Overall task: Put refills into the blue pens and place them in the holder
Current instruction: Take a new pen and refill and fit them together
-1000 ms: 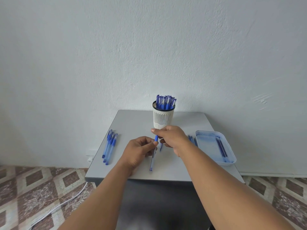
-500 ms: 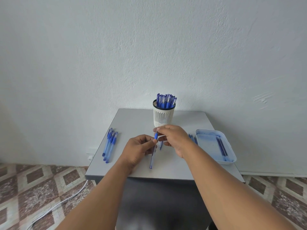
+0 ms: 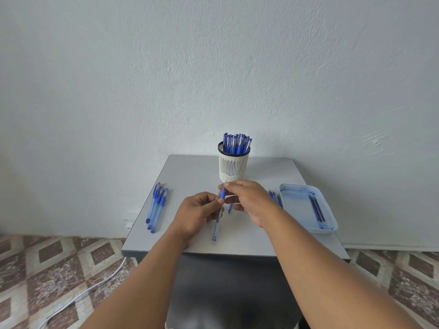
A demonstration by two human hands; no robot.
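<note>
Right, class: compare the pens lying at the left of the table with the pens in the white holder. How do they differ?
The pens at the left of the table lie flat, side by side on the table; the pens in the holder stand upright. The loose group is a few pens; the white holder looks tightly packed with many more. Both sets are blue with clear barrels, and neither hand touches them.

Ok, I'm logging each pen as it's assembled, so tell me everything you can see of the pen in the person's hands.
The pen has a clear, blue-tinted plastic barrel with a solid blue grip near its upper end and a small blue plug at the lower end. It is held nearly upright above the grey table, in front of the white holder. The left hand grips the barrel near the grip; the right hand pinches the tip end. No cap is on it.
</note>
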